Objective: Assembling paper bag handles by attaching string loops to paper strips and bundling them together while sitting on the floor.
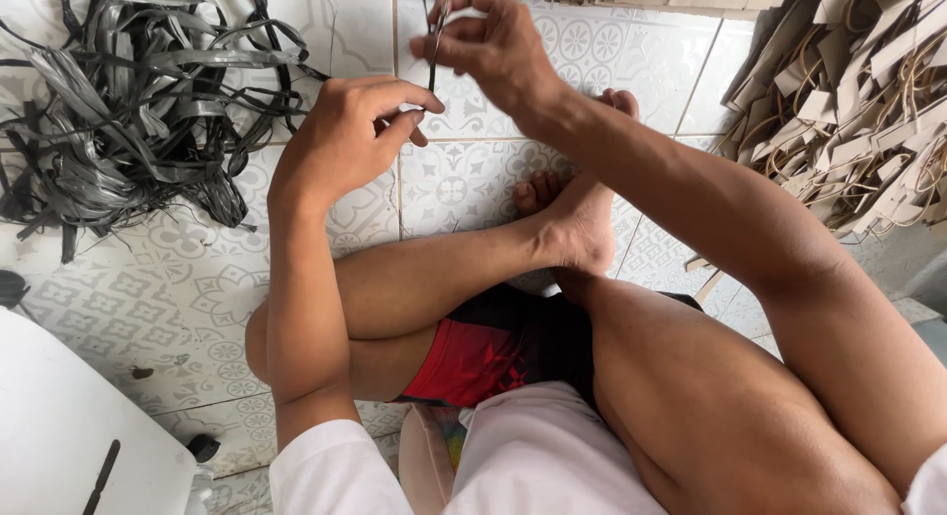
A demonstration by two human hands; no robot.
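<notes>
A thin dark strip (433, 56) runs upright between my two hands over the patterned floor tiles. My right hand (488, 43) pinches its upper part near the top edge of the view. My left hand (350, 132) is below and to the left, fingers curled with the thumb and forefinger closed around the strip's lower end. I sit on the floor with my legs folded beneath my arms.
A big tangle of dark flat strips (138, 101) lies on the tiles at the upper left. A heap of brown paper pieces with cord handles (858, 101) fills the upper right. A white board (69, 436) with a thin dark tool (102, 476) sits at the lower left.
</notes>
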